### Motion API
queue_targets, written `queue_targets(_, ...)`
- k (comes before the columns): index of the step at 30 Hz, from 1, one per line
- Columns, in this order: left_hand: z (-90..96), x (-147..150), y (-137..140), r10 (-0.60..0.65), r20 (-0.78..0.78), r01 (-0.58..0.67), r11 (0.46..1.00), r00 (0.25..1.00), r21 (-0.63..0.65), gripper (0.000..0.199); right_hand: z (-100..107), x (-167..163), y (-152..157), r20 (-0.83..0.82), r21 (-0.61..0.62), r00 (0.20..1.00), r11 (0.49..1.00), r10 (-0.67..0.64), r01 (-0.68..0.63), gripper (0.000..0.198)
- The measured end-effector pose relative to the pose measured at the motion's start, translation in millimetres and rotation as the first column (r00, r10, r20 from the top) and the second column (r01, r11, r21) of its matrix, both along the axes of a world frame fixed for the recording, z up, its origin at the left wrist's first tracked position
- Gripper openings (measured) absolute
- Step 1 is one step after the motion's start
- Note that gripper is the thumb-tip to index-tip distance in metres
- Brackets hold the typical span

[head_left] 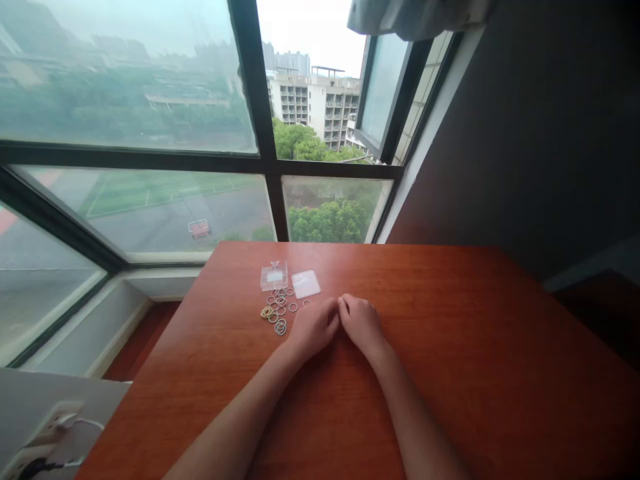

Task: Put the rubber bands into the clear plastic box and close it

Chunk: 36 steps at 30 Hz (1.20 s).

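Observation:
My left hand (pixel 316 325) and my right hand (pixel 359 320) meet over the middle of the table, their fingertips pressed close together. Both are closed, and whatever lies between the fingertips is hidden or too small to make out. Left of my left hand lies a loose group of several small metal-coloured rings (pixel 281 301). A few yellowish rings (pixel 267 312) overlap at the group's left side, and some grey rings (pixel 281 327) are stacked nearest me. Behind the rings stand a clear plastic box (pixel 274 277) and a flat, whitish translucent square (pixel 306 284), which looks like a lid.
The reddish-brown wooden table (pixel 450 347) reaches up to large windows with a dark frame (pixel 200 160). A grey curtain (pixel 420 19) hangs at the top. A dark wall (pixel 520 133) rises on the right. At lower left, a wall socket (pixel 57 423) has plugs and cables.

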<state>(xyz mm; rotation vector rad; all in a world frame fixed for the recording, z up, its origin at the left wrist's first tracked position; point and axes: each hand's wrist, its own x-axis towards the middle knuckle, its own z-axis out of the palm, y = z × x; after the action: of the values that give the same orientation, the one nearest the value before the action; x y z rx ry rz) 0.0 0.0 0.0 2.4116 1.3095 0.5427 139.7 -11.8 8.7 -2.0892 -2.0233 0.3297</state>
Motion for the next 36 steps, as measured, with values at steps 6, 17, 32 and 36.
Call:
queue_targets(6,-1.9,0.0,0.2,-0.009,0.017,0.009,1.000,1.000,0.006,0.014,-0.1,0.3,0.2,-0.001,0.014,1.000,1.000,0.005,-0.005,0.033)
queue_targets(17,0.3,0.4,0.0,-0.006,0.013,0.006,1.000,1.000,-0.002,0.015,-0.5,0.7,-0.2,-0.005,0.014,1.000,1.000,0.003,-0.003,0.034)
queue_targets(32,0.8,0.3,-0.4,-0.009,0.031,0.010,1.000,0.999,-0.007,0.014,-0.1,-0.1,-0.2,-0.005,0.015,1.000,1.000,0.000,0.000,0.033)
queue_targets(36,1.1,0.1,-0.6,-0.009,0.027,0.010,1.000,1.000,-0.007,0.014,0.3,0.0,0.1,-0.007,0.004,1.000,1.000,-0.005,0.005,0.034)
